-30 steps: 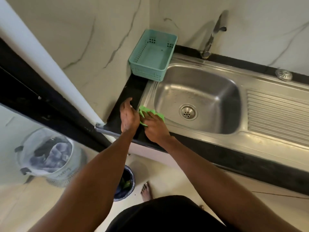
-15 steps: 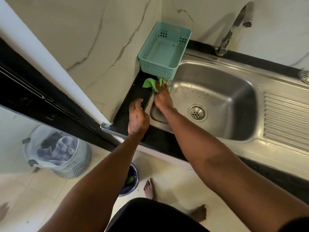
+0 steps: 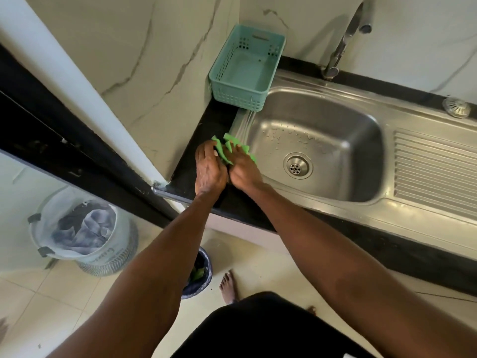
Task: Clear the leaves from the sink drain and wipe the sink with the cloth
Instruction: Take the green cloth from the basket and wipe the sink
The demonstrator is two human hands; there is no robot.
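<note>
Bottom of frame: dark clothing, both forearms reaching up toward centre. One bare foot (image 3: pixel 228 288) on pale floor tiles at lower centre. Just left of it, a small dark bin (image 3: pixel 204 273) with green bits inside, partly hidden by the left forearm. Lower left: a pale laundry basket (image 3: pixel 77 228) with crumpled fabric in it.

Centre: left hand (image 3: pixel 209 171) and right hand (image 3: pixel 244 171) side by side, touching, at the sink's left rim where steel meets the black counter (image 3: pixel 206 130). Green cloth (image 3: pixel 227 148) bunched under and between the fingers of both hands; fingers bent down over it, pressing it onto the rim. Exact hold hard to judge; cloth edges stick out past the fingertips.

Right of hands: steel sink (image 3: pixel 361 177) basin, water droplets on its far slope, drain (image 3: pixel 297 165) showing bare metal. Ribbed drainboard at right edge.

Upper centre: teal basket (image 3: pixel 219 81) on the counter corner, against the marble wall. Upper right: tap (image 3: pixel 343 40); a round strainer (image 3: pixel 456 107) beside the sink's far edge.
</note>
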